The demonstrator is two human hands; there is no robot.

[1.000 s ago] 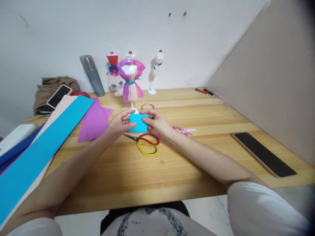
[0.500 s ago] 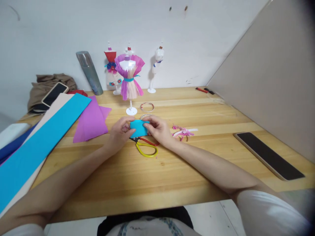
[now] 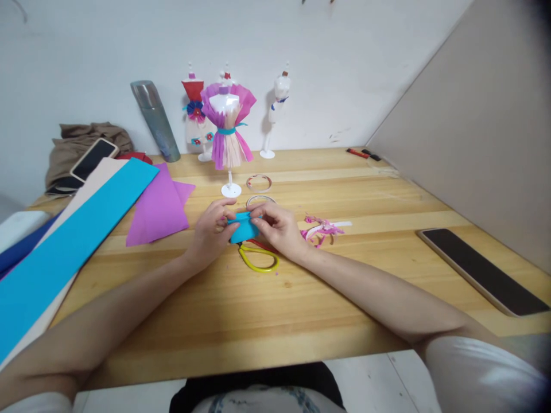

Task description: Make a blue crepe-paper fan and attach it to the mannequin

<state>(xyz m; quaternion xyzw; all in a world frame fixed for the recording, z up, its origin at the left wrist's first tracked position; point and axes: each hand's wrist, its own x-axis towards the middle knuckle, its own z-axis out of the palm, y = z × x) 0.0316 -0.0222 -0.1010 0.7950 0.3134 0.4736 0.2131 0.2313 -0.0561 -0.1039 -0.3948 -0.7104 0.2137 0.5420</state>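
Note:
Between my two hands is a small piece of blue crepe paper (image 3: 243,230), its upper edge folded or pinched into a crease. My left hand (image 3: 212,232) grips its left side between thumb and fingers. On the right side, my right hand (image 3: 279,230) pinches the upper corner. Just below the paper lie scissors (image 3: 260,269) with yellow and red handles, their blades mostly hidden. Behind the hands, a roll of tape (image 3: 261,199) rests on the table, and a patterned ring (image 3: 259,183) lies beyond it.
A small mannequin (image 3: 228,129) in a purple and pink paper dress stands behind, with others near the wall. Blue (image 3: 86,241) and purple paper sheets (image 3: 157,212) lie left. Pink scraps (image 3: 322,229) and a phone (image 3: 480,269) are right. A bottle (image 3: 155,123) stands at back left.
The blue paper's upper edge was flat and now shows a fold or crease where the fingers pinch it. The whole view has shifted slightly.

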